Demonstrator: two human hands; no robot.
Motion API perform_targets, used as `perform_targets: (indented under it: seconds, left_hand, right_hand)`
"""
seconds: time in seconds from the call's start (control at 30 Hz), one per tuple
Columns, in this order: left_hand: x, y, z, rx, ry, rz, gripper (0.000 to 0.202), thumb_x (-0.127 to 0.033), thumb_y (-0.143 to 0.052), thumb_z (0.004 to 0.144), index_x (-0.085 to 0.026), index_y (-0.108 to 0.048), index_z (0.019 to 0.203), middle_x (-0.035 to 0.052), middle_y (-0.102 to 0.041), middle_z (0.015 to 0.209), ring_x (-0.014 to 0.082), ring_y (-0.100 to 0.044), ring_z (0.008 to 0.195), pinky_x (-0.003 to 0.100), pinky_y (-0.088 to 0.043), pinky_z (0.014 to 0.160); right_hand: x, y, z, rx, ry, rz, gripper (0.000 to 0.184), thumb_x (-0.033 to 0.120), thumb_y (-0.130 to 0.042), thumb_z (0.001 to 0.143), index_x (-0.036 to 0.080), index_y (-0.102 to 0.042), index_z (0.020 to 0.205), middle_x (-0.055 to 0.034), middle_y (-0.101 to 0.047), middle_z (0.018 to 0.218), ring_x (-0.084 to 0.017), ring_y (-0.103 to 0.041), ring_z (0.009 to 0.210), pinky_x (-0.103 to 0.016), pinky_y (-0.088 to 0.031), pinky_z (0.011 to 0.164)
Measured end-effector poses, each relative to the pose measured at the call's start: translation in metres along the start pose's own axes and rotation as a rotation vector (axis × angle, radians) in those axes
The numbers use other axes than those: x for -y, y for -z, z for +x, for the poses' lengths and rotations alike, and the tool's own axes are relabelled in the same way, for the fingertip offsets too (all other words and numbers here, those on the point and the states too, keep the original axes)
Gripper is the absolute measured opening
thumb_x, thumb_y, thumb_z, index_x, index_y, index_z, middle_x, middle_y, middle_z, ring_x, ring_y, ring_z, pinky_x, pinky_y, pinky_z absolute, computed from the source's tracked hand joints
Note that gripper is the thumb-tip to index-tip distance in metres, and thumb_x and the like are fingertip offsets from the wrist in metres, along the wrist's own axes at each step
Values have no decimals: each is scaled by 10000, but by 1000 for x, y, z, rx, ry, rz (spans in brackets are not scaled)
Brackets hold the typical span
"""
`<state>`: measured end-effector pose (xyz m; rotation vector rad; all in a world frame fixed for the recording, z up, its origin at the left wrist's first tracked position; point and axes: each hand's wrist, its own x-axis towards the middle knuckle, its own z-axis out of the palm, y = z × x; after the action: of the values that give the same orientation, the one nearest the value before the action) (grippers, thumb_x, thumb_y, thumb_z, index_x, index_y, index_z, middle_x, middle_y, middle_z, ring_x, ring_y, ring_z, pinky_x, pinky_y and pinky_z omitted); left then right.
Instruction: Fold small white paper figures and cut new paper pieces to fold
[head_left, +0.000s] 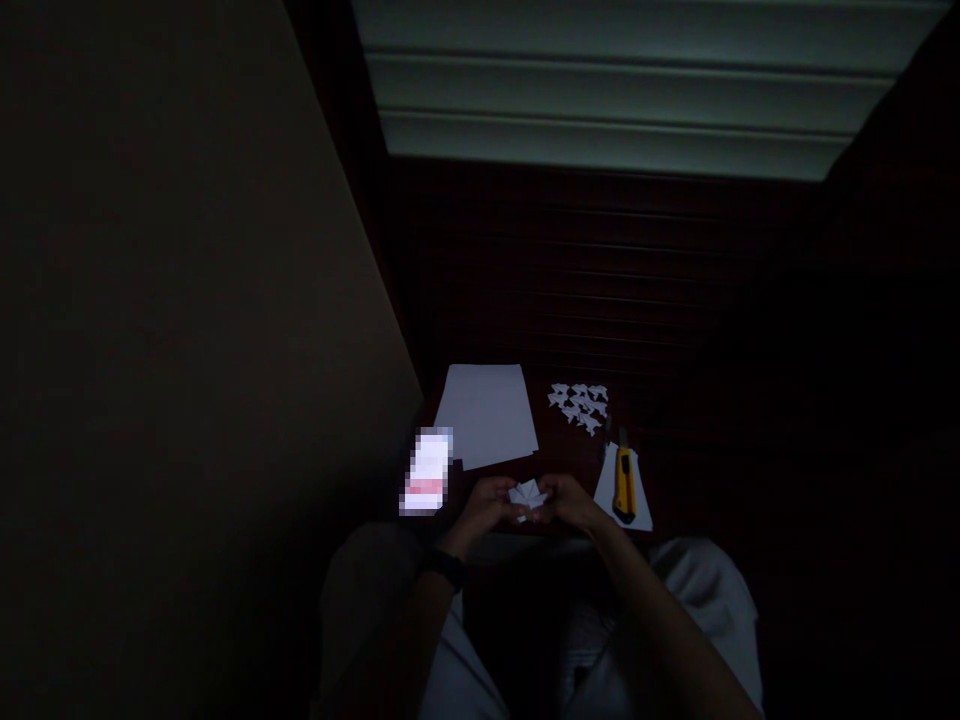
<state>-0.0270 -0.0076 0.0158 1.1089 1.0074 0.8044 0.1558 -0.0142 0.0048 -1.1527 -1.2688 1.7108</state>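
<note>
Between my two hands is a small piece of folded white paper (528,494), with crease lines meeting near its middle. My left hand (491,500) pinches its left side, and a dark band circles that wrist. On the right side, my right hand (568,500) grips the paper with its fingers closed. Both hands are over the near edge of a dark table. Just beyond them lies a stack of white paper sheets (489,415). A yellow utility knife (624,485) rests on smaller white paper pieces (643,512) to the right of my right hand.
Several small folded paper figures (577,405) lie grouped at the table's back right. A lit, pixelated screen (426,472) is left of my hands. A plain wall (187,300) rises at the left, and a slatted panel (600,90) stands behind the table. The room is dim.
</note>
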Motion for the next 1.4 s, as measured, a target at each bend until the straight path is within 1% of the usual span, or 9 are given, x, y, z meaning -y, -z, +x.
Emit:
perform_targets:
  seconds: [0.17, 0.33, 0.5, 0.6, 0.73, 0.9, 1.07, 1.23, 1.4]
  left_hand:
    - [2, 1, 1, 4, 18, -5, 368, -173, -748, 491, -98, -590, 815, -3, -586, 579, 120, -551, 471, 229, -456, 450]
    - [3, 0, 1, -7, 34, -2, 385, -179, -756, 480, -111, -588, 819, -5, -592, 594, 119, -549, 472, 229, -458, 445]
    - [5, -1, 3, -20, 57, 8, 396, -180, -766, 465, -114, -584, 810, -10, -585, 572, 115, -546, 452, 214, -441, 424]
    - [4, -1, 2, -18, 52, -11, 399, -186, -765, 467, -117, -583, 815, -16, -584, 572, 111, -541, 446, 220, -449, 428]
    - [3, -1, 1, 29, 46, -4, 364, -204, -757, 489, -109, -590, 799, 3, -601, 599, 127, -565, 486, 227, -461, 449]
    - [3, -1, 1, 13, 27, 3, 373, -197, -757, 493, -107, -586, 813, 7, -603, 600, 124, -560, 472, 224, -457, 437]
    - [3, -4, 1, -14, 45, 16, 367, -193, -760, 486, -112, -588, 800, -10, -582, 554, 115, -543, 444, 217, -451, 419]
    - [8, -3, 3, 17, -2, 12, 377, -206, -757, 494, -107, -581, 812, 17, -617, 615, 129, -563, 475, 229, -462, 427]
    - [7, -2, 4, 58, -22, 40, 405, -220, -749, 509, -94, -584, 857, 51, -637, 690, 153, -595, 544, 232, -469, 453]
  right_hand:
    - [3, -2, 0, 14, -20, 0, 354, 220, -773, 402, 148, -537, 656, 31, -595, 621, -107, -522, 528, -200, -395, 485]
    - [5, -3, -2, 27, -23, -10, 344, 203, -768, 420, 150, -545, 676, 29, -595, 627, -117, -533, 556, -211, -412, 512]
    - [7, -2, -3, 47, -29, -30, 368, 175, -766, 424, 148, -571, 734, 14, -614, 682, -123, -546, 587, -228, -435, 549]
    - [10, -3, -3, 64, -27, -15, 360, 154, -756, 427, 148, -573, 737, 9, -617, 696, -126, -548, 602, -231, -438, 558]
    - [13, -3, -4, 61, -41, -26, 343, 142, -746, 425, 152, -567, 718, 20, -603, 656, -127, -543, 592, -220, -429, 537]
    - [13, -3, -3, 61, -48, -57, 361, 115, -731, 414, 152, -565, 733, 19, -604, 678, -132, -549, 609, -220, -431, 538]
    - [11, -5, -1, 20, -56, -74, 400, 77, -707, 400, 166, -536, 750, 15, -609, 702, -140, -552, 599, -219, -426, 502]
    - [5, -6, 1, -42, -60, -96, 375, 52, -657, 431, 176, -531, 761, 29, -590, 669, -124, -533, 536, -211, -414, 461]
    - [2, -7, 2, -56, -36, -77, 363, 47, -623, 449, 182, -505, 764, 21, -585, 681, -124, -526, 528, -206, -413, 431]
